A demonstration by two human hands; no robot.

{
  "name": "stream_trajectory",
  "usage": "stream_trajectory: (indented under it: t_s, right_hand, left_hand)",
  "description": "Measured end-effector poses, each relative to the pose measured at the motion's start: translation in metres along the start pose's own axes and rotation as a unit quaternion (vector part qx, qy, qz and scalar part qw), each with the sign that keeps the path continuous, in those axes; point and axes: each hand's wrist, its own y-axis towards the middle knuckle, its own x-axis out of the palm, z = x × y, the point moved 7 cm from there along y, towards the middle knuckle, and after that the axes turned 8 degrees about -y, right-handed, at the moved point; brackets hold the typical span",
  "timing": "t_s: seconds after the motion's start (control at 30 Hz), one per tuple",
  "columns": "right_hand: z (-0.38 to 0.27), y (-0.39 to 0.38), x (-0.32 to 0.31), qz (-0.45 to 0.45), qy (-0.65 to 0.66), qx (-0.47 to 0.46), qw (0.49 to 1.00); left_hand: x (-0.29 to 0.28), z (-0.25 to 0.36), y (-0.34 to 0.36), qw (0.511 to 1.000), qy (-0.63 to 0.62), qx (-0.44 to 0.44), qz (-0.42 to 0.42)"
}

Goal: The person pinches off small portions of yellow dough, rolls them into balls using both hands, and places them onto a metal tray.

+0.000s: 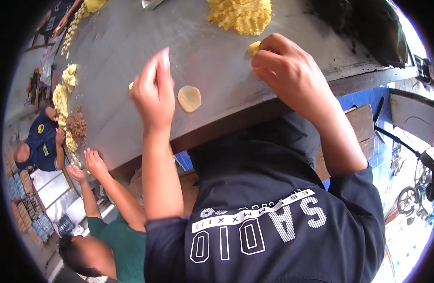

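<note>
My right hand (287, 66) is closed in a pinch on a small lump of yellow dough (254, 48) over the table's near side. To the left, my left hand (153, 92) is raised over the tabletop, thumb and index finger stretched out, the other fingers partly hidden. A small yellow bit (131, 86) peeks out beside its knuckles; whether the hand touches it I cannot tell. Between my hands a flat, pale dough disc (189, 99) lies on the grey table (212, 61). Beyond my right hand sits a large mound of yellow dough (239, 15).
A black plastic sheet or bag (368, 30) covers the far right corner. At the left edge lie yellow dough lumps (60, 101), a brown crumbly heap (77, 125) and a row of small dough balls (71, 33). A person in green (118, 250) and one in navy (41, 141) work there.
</note>
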Motion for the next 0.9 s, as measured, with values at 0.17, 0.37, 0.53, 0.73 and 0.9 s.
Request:
stream_trajectory:
  t_s: [0.17,0.37,0.53,0.73,0.9]
  right_hand:
    - [-0.014,-0.023,-0.006,0.035,-0.067,0.023,0.997]
    - [-0.032,-0.012,-0.004,0.018,0.02,0.004,1.0]
    - [-0.055,-0.007,0.007,-0.006,0.105,-0.012,0.994]
    - [-0.078,0.009,0.029,0.072,0.17,-0.048,0.982]
    - [-0.072,0.012,0.014,0.105,0.292,-0.051,0.949]
  left_hand:
    - [-0.011,0.019,-0.082,0.908,0.399,0.107,-0.075]
    - [-0.002,0.012,-0.078,0.99,0.131,0.047,-0.034]
    - [0.0,-0.002,-0.091,0.986,-0.134,-0.098,0.006]
    - [0.026,0.032,-0.092,0.896,-0.369,-0.242,0.043]
    - [0.006,0.003,-0.074,0.971,-0.21,-0.103,-0.042]
